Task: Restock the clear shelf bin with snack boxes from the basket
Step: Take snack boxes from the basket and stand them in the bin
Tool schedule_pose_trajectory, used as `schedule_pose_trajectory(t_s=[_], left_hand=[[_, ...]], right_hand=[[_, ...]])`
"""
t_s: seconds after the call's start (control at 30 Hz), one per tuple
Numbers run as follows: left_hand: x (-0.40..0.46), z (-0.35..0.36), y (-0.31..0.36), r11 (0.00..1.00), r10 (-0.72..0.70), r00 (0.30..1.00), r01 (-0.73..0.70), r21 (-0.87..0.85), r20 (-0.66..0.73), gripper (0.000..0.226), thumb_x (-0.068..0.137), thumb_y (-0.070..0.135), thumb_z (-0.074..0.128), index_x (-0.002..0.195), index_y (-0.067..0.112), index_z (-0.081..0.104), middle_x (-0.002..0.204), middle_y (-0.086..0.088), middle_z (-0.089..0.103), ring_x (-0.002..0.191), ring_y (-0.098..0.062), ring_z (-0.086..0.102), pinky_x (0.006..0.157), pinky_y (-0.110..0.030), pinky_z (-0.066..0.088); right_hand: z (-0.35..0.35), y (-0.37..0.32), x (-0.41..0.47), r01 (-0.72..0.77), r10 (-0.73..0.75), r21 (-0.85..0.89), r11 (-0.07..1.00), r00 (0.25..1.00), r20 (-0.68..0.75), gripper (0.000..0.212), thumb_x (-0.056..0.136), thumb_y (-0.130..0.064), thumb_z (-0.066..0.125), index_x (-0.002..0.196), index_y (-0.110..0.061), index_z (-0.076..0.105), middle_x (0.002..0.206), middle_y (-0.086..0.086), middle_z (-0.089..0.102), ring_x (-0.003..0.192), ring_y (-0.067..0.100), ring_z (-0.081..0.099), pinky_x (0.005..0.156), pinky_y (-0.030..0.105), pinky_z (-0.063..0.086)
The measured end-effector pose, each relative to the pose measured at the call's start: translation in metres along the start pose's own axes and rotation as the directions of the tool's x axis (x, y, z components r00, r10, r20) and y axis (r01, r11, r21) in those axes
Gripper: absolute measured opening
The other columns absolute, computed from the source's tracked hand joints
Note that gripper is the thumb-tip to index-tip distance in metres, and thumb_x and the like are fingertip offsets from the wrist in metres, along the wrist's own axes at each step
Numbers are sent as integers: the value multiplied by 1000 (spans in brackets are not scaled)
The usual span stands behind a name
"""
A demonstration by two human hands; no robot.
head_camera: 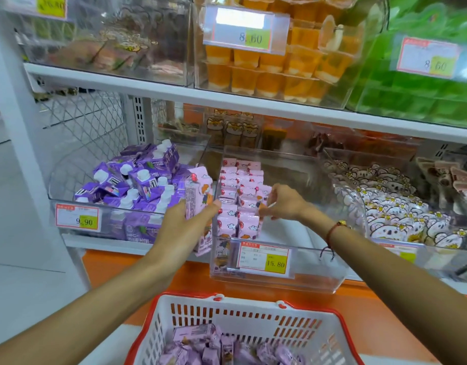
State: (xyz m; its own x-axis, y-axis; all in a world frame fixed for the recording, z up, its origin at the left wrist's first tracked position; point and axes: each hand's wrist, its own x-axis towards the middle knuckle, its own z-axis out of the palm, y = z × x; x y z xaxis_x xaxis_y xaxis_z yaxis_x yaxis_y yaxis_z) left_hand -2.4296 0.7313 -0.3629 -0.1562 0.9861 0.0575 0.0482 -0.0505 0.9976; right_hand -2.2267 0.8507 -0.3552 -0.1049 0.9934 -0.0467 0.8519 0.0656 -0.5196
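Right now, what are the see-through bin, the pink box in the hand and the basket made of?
The clear shelf bin looks like glossy hard plastic: you see straight through it. The pink snack box in the left hand seems printed cardboard with folded edges. The basket looks like white moulded plastic with slots.

A white store shelf (77,242) holds three clear bins side by side: a left bin (69,198) of purple cartons, a middle clear shelf bin (319,267) with pink snack boxes (242,204), and a right bin (358,206) of cartoon-printed packets.
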Motion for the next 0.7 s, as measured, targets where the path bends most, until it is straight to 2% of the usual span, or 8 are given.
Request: schedule_pose_trajectory(t_s=[0.1, 0.23, 0.3, 0.37, 0.43, 0.5, 0.57, 0.7], left_hand=[[2, -1, 0, 1000, 0, 1000, 0, -15, -2, 14, 84, 42, 63, 75, 35, 70, 75, 7, 71, 72, -8, 63, 62, -20, 45], [2, -1, 2, 999, 7, 1000, -7, -34, 9, 19, 84, 38, 64, 67, 43, 71, 65, 13, 69, 59, 2, 62, 52, -12, 45], [1, -2, 1, 999, 4, 1000, -3, -39, 10, 16, 85, 38, 63, 71, 37, 72, 66, 11, 70, 59, 0, 62, 49, -12, 45], [1, -2, 2, 1000, -1, 1000, 2, -25, 10, 13, 85, 40, 63, 81, 30, 70, 68, 10, 70, 59, -3, 63, 47, -12, 44], [1, -2, 2, 1000, -5, 1000, 5, -27, 12, 11, 85, 39, 62, 83, 29, 67, 66, 14, 71, 54, 2, 63, 45, -10, 43], [1, -1, 3, 1000, -11, 1000, 11, -11, 12, 10, 86, 38, 61, 82, 30, 65, 63, 18, 69, 53, 5, 63, 49, -16, 43], [2, -1, 4, 1000, -23, 1000, 23, -4, -5, 12, 87, 37, 61, 80, 29, 65, 58, 18, 67, 55, 0, 62, 55, -22, 40], [0, -3, 5, 999, -13, 998, 10, -42, -68, 8, 89, 34, 60, 83, 30, 64, 70, 17, 68, 72, 1, 61, 60, -23, 41]], right_hand=[[3, 5, 9, -36, 34, 47, 998, 998, 43, 27, 73, -23, 82, 83, -7, 62, 86, 9, 72, 68, 18, 71, 76, 38, 59], [5, 0, 15, -81, 62, 227, 970, 994, 86, 28, 68, -10, 84, 88, -3, 64, 101, 13, 67, 97, 27, 67, 91, 40, 54], [5, 1, 16, -101, 72, 264, 959, 991, 117, 24, 71, -11, 82, 85, -3, 63, 101, 16, 68, 96, 26, 67, 92, 39, 53], [3, 4, 14, -131, 74, 350, 928, 982, 171, 12, 78, -11, 76, 77, -4, 66, 93, 15, 72, 81, 18, 70, 86, 32, 57], [3, 6, 10, -148, 86, 402, 904, 982, 168, 10, 81, -12, 73, 76, -4, 70, 82, 9, 72, 69, 10, 68, 72, 21, 59], [3, 5, 6, -137, 86, 401, 906, 986, 143, 8, 83, -14, 71, 78, -8, 70, 80, 5, 71, 68, 10, 67, 64, 17, 57], [1, 4, 3, -123, 67, 386, 914, 985, 156, 8, 83, -16, 71, 86, -9, 67, 91, 7, 70, 78, 15, 67, 71, 21, 57], [-11, 9, -10, -135, 82, 308, 942, 980, 181, 37, 83, -18, 72, 115, -10, 55, 106, 7, 60, 94, 18, 60, 82, 30, 52]])
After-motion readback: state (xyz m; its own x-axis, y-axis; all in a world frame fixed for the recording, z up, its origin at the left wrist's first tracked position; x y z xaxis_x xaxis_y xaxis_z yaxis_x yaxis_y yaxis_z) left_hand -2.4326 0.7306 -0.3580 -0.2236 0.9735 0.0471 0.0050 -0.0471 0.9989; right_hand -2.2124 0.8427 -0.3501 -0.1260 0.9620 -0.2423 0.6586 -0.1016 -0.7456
